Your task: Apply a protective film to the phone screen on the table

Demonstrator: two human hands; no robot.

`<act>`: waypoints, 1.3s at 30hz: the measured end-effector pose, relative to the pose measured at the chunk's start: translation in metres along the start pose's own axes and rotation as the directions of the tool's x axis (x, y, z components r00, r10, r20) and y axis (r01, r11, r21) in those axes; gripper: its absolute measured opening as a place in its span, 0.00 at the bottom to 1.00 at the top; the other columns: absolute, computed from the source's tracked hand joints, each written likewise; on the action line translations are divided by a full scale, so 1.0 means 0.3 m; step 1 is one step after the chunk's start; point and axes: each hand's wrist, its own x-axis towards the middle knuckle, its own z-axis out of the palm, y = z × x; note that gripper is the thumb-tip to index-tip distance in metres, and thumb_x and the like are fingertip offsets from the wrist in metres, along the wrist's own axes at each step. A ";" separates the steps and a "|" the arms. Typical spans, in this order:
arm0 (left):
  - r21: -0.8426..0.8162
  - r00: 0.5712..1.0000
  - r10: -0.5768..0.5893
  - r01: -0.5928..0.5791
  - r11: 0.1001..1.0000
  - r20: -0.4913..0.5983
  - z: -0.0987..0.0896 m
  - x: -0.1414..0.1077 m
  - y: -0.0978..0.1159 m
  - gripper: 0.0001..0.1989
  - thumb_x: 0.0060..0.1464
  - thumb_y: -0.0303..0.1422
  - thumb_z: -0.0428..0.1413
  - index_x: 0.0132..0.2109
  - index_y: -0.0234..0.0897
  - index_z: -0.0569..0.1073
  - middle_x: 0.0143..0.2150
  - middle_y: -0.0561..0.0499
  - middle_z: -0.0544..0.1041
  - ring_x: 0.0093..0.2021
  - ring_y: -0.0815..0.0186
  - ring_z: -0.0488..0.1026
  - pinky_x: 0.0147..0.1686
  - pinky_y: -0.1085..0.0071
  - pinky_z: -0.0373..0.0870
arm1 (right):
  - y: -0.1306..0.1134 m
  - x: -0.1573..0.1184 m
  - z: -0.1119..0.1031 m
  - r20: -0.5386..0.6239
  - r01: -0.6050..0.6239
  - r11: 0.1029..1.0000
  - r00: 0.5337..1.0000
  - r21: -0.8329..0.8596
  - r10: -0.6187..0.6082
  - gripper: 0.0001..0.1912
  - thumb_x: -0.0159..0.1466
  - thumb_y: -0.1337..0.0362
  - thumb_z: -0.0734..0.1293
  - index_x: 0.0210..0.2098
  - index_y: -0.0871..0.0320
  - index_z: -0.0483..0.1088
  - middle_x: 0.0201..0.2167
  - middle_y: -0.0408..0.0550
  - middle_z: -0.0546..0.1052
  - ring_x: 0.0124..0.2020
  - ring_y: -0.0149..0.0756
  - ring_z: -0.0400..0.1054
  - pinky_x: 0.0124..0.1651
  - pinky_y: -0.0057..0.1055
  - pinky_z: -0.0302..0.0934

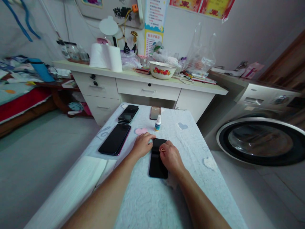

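A black phone [158, 162] lies flat on the cloth-covered table, its dark screen facing up. My left hand [142, 145] rests at the phone's upper left corner, forefinger stretched to the top edge and thumb near the side. Over the upper right part of the screen, my right hand [171, 156] is closed, its fingertips pinched together; what they hold, if anything, is too small to make out. Just beyond the hands stands a small white bottle [157, 123] with a blue and yellow label.
Behind the bottle lies another phone [155, 112]. To the left are a large black phone [115, 138] and a stack of dark phones [128, 114]. White folded material [78, 175] lies along the left edge. A desk holds a floral bowl [162, 70]; a washing machine stands right.
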 end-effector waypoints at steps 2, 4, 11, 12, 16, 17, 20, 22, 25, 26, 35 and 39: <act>-0.004 1.000 -0.001 0.001 1.000 -0.005 0.001 0.000 -0.001 0.21 0.46 0.23 0.51 0.48 0.39 0.75 0.47 0.49 0.75 0.47 0.62 0.70 0.51 0.65 0.65 | -0.019 -0.008 0.003 0.020 0.032 0.999 0.999 0.003 -0.032 0.10 0.58 0.74 0.62 0.34 0.58 0.72 0.36 0.46 0.69 0.35 0.30 0.65 0.38 0.24 0.55; -0.003 1.000 -0.004 0.004 1.000 -0.015 0.002 -0.002 -0.003 0.20 0.47 0.24 0.50 0.48 0.39 0.75 0.47 0.49 0.75 0.49 0.61 0.69 0.53 0.64 0.64 | -0.040 -0.015 0.006 0.035 0.072 0.997 0.997 0.000 -0.072 0.10 0.58 0.74 0.61 0.34 0.57 0.72 0.36 0.46 0.68 0.34 0.29 0.65 0.37 0.24 0.55; -0.004 1.000 0.011 -0.011 1.000 -0.020 0.012 0.002 -0.016 0.22 0.49 0.21 0.47 0.49 0.41 0.75 0.48 0.50 0.75 0.50 0.62 0.69 0.55 0.64 0.63 | -0.096 -0.031 0.015 0.119 0.187 0.982 0.976 -0.019 -0.184 0.09 0.60 0.73 0.60 0.31 0.58 0.71 0.33 0.45 0.67 0.31 0.29 0.63 0.34 0.24 0.54; -0.004 1.000 0.012 -0.012 1.000 -0.018 0.012 0.003 -0.016 0.23 0.49 0.21 0.47 0.49 0.41 0.75 0.48 0.50 0.75 0.50 0.63 0.69 0.55 0.64 0.63 | -0.099 -0.032 0.017 0.125 0.211 0.977 0.970 -0.010 -0.208 0.09 0.60 0.74 0.60 0.31 0.58 0.71 0.33 0.45 0.67 0.32 0.29 0.63 0.34 0.24 0.54; -0.004 1.000 0.002 -0.002 1.000 -0.019 0.007 0.005 -0.014 0.23 0.49 0.20 0.46 0.48 0.41 0.75 0.47 0.49 0.75 0.51 0.62 0.69 0.55 0.64 0.63 | -0.097 -0.036 0.026 0.128 0.265 0.964 0.956 0.006 -0.263 0.09 0.59 0.74 0.60 0.31 0.58 0.70 0.33 0.44 0.66 0.33 0.28 0.62 0.35 0.24 0.55; -0.005 1.000 0.002 -0.002 1.000 -0.019 0.005 0.005 -0.013 0.22 0.50 0.20 0.46 0.48 0.40 0.75 0.47 0.49 0.75 0.50 0.62 0.69 0.55 0.64 0.63 | -0.095 -0.035 0.027 0.126 0.263 0.965 0.957 0.004 -0.261 0.09 0.60 0.74 0.60 0.31 0.58 0.70 0.33 0.44 0.66 0.33 0.28 0.62 0.35 0.24 0.55; -0.009 1.000 0.000 0.000 1.000 -0.016 0.003 0.004 -0.012 0.22 0.50 0.21 0.46 0.48 0.40 0.75 0.47 0.49 0.75 0.50 0.62 0.69 0.55 0.63 0.63 | -0.087 -0.028 0.027 0.120 0.229 0.973 0.967 -0.017 -0.226 0.09 0.60 0.74 0.60 0.31 0.58 0.71 0.33 0.44 0.66 0.32 0.28 0.62 0.34 0.24 0.55; -0.007 1.000 -0.004 0.004 1.000 -0.014 0.004 0.004 -0.013 0.22 0.50 0.21 0.46 0.48 0.41 0.75 0.47 0.49 0.75 0.50 0.62 0.69 0.55 0.64 0.63 | -0.079 -0.022 0.023 0.107 0.205 0.978 0.974 -0.027 -0.201 0.09 0.60 0.73 0.60 0.32 0.58 0.71 0.34 0.45 0.67 0.31 0.28 0.63 0.34 0.24 0.55; 0.004 1.000 -0.012 0.012 1.000 -0.013 0.009 0.004 -0.015 0.22 0.50 0.21 0.46 0.48 0.41 0.75 0.47 0.49 0.75 0.51 0.62 0.69 0.55 0.64 0.63 | -0.062 -0.013 0.014 0.077 0.176 0.984 0.982 -0.021 -0.174 0.09 0.59 0.73 0.61 0.34 0.58 0.72 0.35 0.45 0.68 0.31 0.28 0.64 0.35 0.23 0.56; 0.009 1.000 -0.014 0.014 1.000 -0.013 0.010 0.004 -0.015 0.22 0.50 0.21 0.47 0.48 0.41 0.75 0.48 0.49 0.75 0.51 0.62 0.69 0.55 0.64 0.63 | -0.056 -0.010 0.011 0.067 0.167 0.986 0.984 -0.013 -0.165 0.09 0.59 0.73 0.61 0.34 0.58 0.72 0.35 0.45 0.68 0.32 0.29 0.64 0.35 0.23 0.56; 0.021 1.000 0.001 -0.001 1.000 -0.009 -0.001 -0.004 -0.008 0.21 0.50 0.22 0.48 0.49 0.41 0.75 0.47 0.49 0.75 0.51 0.62 0.69 0.54 0.64 0.64 | 0.007 0.015 -0.001 -0.015 0.020 0.999 1.000 -0.049 -0.020 0.09 0.61 0.73 0.61 0.35 0.57 0.72 0.36 0.46 0.70 0.35 0.30 0.66 0.39 0.24 0.56; 0.019 1.000 0.015 -0.015 1.000 -0.011 0.001 0.000 -0.010 0.21 0.50 0.22 0.48 0.48 0.40 0.75 0.47 0.49 0.75 0.50 0.62 0.69 0.54 0.64 0.64 | 0.031 0.026 -0.005 -0.068 -0.032 0.998 0.997 -0.058 0.028 0.09 0.62 0.71 0.61 0.35 0.58 0.72 0.35 0.46 0.69 0.35 0.31 0.66 0.39 0.24 0.55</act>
